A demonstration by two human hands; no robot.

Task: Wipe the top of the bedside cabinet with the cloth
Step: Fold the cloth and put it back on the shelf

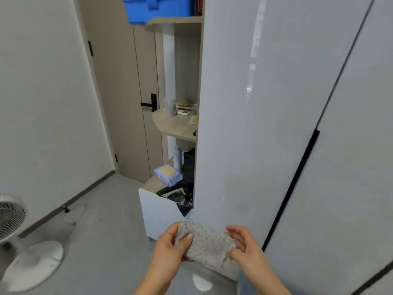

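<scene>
We hold the grey dotted cloth (209, 244) in front of the white wardrobe (265, 124), left hand (173, 244) pinching its left end, right hand (244, 244) gripping its right end, the fingers partly hidden behind the fabric, and the forearms cut off by the lower edge.

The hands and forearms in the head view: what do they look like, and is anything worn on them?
Both are bare. The left hand and the right hand wear no gloves, and no rings, watch or bracelet can be seen. The forearms are uncovered down to the bottom edge of the picture, with no sleeve in view. The left thumbnail is short and looks unpainted. No marks or tattoos show.
</scene>
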